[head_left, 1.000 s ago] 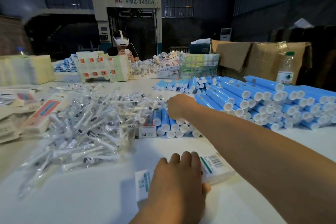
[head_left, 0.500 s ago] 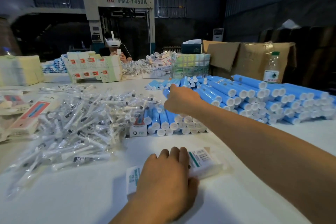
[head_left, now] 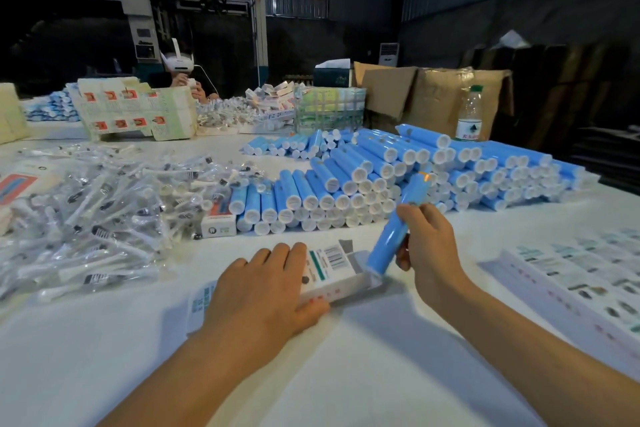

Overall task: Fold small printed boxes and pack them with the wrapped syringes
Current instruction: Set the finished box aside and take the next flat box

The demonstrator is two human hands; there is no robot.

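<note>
A small white printed box (head_left: 329,270) with a barcode lies on the white table in front of me. My left hand (head_left: 263,291) lies over it, fingers across the top and thumb curled at its near edge. My right hand (head_left: 427,246) grips a blue tube (head_left: 394,236), tilted, with its lower end at the box's open right end. A heap of clear-wrapped syringes (head_left: 104,208) spreads over the left of the table. A big pile of blue tubes (head_left: 398,170) with white caps lies behind the box.
Printed leaflets (head_left: 581,274) lie at the right. A water bottle (head_left: 470,114), cardboard cartons (head_left: 429,94) and stacked printed boxes (head_left: 138,111) stand at the back. A person with a white headset (head_left: 178,62) sits across the table. A small closed box (head_left: 219,218) rests by the tubes.
My right hand has come back from the tube pile toward me, now holding a blue tube at the box's right end. My left hand stays on the box.
</note>
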